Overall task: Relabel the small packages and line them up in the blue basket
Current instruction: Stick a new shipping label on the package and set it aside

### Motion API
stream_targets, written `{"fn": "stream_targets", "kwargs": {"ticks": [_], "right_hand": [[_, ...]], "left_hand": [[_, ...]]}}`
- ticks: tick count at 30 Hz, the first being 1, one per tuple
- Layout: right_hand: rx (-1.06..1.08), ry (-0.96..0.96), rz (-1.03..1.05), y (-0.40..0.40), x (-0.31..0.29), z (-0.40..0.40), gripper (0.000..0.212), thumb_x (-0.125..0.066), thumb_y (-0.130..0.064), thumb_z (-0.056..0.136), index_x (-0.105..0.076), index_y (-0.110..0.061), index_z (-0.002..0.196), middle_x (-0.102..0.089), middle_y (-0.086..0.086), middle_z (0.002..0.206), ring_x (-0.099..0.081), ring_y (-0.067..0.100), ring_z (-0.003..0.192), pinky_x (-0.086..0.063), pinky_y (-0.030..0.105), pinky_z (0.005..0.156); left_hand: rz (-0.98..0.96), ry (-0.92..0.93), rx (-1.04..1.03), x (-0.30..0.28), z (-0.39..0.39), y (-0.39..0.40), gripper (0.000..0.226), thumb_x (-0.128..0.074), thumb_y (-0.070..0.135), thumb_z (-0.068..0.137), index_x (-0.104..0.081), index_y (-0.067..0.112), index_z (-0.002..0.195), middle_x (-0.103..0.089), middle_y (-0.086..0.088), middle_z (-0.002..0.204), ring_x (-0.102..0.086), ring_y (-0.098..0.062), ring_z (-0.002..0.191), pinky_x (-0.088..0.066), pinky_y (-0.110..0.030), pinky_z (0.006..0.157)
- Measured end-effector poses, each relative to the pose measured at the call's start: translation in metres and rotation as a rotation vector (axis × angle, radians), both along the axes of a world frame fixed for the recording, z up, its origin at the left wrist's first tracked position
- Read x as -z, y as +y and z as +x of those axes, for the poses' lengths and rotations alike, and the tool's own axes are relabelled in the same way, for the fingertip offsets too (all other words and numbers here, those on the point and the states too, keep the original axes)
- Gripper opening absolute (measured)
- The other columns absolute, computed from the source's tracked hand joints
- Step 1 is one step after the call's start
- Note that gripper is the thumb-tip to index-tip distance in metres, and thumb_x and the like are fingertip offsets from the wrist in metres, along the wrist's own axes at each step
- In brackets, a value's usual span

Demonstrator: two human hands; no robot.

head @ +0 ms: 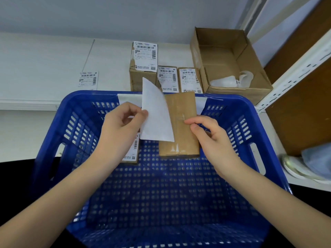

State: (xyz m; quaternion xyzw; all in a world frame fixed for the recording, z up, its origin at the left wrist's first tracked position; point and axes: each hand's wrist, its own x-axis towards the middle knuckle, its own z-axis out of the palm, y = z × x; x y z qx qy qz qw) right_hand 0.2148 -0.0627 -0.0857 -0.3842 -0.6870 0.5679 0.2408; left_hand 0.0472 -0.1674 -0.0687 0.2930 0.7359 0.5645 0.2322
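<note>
Blue basket (238,126) on white table (44,56), perforated floor mostly bare. Inside, at far end: one labelled package (131,154), largely hidden behind left forearm, printed label up. White paper strip (201,102) draped over far rim.

Held above basket's far half: brown taped package (180,126), plain face up, long axis running away from viewer, near end low over basket floor, far end level with rim. White label (155,115) curled up off its left side, blank back showing, lower edge against package.

Left hand (121,126): grip pinching label's left edge, thumb and forefinger. Right hand (213,138): fingers curled round package's right edge, thumb on top face.

Beyond basket on table: tall labelled box (143,68), then two smaller labelled boxes (167,78) (190,79) side by side, labels facing up, long axes away from viewer. Right of them, open cardboard carton (250,56) holding crumpled clear plastic (232,80). Loose label (88,80) flat on table, well left. Shoe (300,167) at right edge.
</note>
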Motion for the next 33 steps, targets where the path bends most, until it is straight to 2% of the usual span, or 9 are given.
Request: {"fn": "stream_targets", "kwargs": {"ticks": [4, 6, 8, 11, 15, 17, 21, 27, 33], "right_hand": [[0.051, -0.044, -0.007, 0.0, -0.002, -0.004, 0.025, -0.052, -0.019, 0.095, -0.066, -0.036, 0.084, -0.048, -0.009, 0.118, -0.049, 0.0, 0.1, -0.043, 0.005, 0.071], [0.057, -0.056, 0.011, -0.001, -0.002, -0.006, 0.021, -0.057, -0.021, 0.092, -0.066, -0.038, 0.083, -0.047, -0.011, 0.116, -0.048, -0.001, 0.099, -0.042, 0.007, 0.077], [0.049, -0.069, 0.056, -0.002, -0.002, -0.007, 0.017, -0.063, -0.023, 0.089, -0.066, -0.04, 0.084, -0.046, -0.012, 0.116, -0.047, -0.002, 0.103, -0.042, 0.014, 0.087], [-0.002, -0.109, 0.114, -0.005, -0.002, -0.01, 0.019, -0.061, -0.024, 0.091, -0.065, -0.042, 0.087, -0.041, -0.01, 0.124, -0.043, -0.001, 0.111, -0.038, 0.004, 0.085], [-0.056, -0.083, 0.154, -0.011, -0.005, -0.012, 0.025, -0.053, -0.017, 0.096, -0.067, -0.037, 0.09, -0.031, -0.006, 0.137, -0.037, -0.027, 0.102, -0.035, -0.004, 0.079], [-0.055, -0.063, 0.147, -0.015, -0.007, -0.014, 0.025, -0.052, -0.015, 0.096, -0.068, -0.033, 0.091, -0.032, -0.004, 0.137, -0.036, -0.034, 0.094, -0.035, -0.004, 0.075], [-0.033, -0.036, 0.104, -0.019, -0.011, -0.018, 0.018, -0.06, -0.028, 0.09, -0.068, -0.042, 0.083, -0.036, -0.009, 0.135, -0.037, -0.022, 0.107, -0.033, -0.006, 0.077], [-0.004, -0.017, 0.043, -0.023, -0.015, -0.022, 0.013, -0.065, -0.038, 0.082, -0.066, -0.047, 0.072, -0.042, -0.009, 0.129, -0.045, -0.005, 0.113, -0.034, -0.006, 0.074], [-0.012, -0.034, 0.018, -0.02, -0.012, -0.023, 0.019, -0.065, -0.024, 0.086, -0.067, -0.039, 0.075, -0.043, -0.007, 0.132, -0.045, -0.008, 0.109, -0.034, -0.006, 0.078]], "left_hand": [[-0.004, 0.314, -0.024, -0.007, -0.002, -0.003, 0.015, -0.061, 0.02, 0.089, -0.06, 0.022, 0.074, -0.061, 0.017, 0.071, -0.056, 0.002, 0.069, -0.043, -0.008, 0.064], [-0.004, 0.469, -0.051, -0.011, -0.001, -0.006, 0.015, -0.061, 0.023, 0.087, -0.058, 0.019, 0.073, -0.06, 0.011, 0.07, -0.057, -0.003, 0.069, -0.043, -0.013, 0.063], [-0.036, 0.722, -0.068, -0.012, 0.0, -0.008, 0.017, -0.057, 0.026, 0.084, -0.055, 0.017, 0.069, -0.055, 0.009, 0.066, -0.053, -0.01, 0.059, -0.043, -0.025, 0.055], [-0.108, 1.188, -0.027, -0.009, 0.001, -0.007, 0.019, -0.053, 0.017, 0.081, -0.05, 0.012, 0.063, -0.047, 0.001, 0.059, -0.045, -0.018, 0.05, -0.028, -0.025, 0.04], [-0.133, 1.585, -0.019, -0.003, 0.015, -0.002, 0.027, -0.052, 0.006, 0.077, -0.032, 0.015, 0.061, -0.028, -0.001, 0.06, -0.025, -0.016, 0.052, -0.012, -0.025, 0.048], [-0.166, 1.658, -0.019, 0.0, 0.023, -0.001, 0.035, -0.058, 0.003, 0.072, -0.026, 0.017, 0.067, -0.026, -0.001, 0.061, -0.021, -0.017, 0.056, -0.012, -0.027, 0.05], [-0.285, 1.686, 0.008, 0.002, 0.032, -0.001, 0.036, -0.071, 0.004, 0.069, -0.038, 0.017, 0.062, -0.04, -0.001, 0.057, -0.034, -0.018, 0.048, -0.014, -0.027, 0.051], [-0.233, 1.695, 0.012, 0.006, 0.039, -0.002, 0.013, -0.062, 0.004, 0.08, -0.054, 0.013, 0.073, -0.047, -0.001, 0.06, -0.043, -0.02, 0.048, -0.015, -0.028, 0.053], [-0.211, 1.714, -0.014, 0.004, 0.044, -0.003, 0.028, -0.048, 0.001, 0.086, -0.055, 0.016, 0.065, -0.047, 0.0, 0.057, -0.042, -0.018, 0.047, -0.014, -0.027, 0.053]]}}
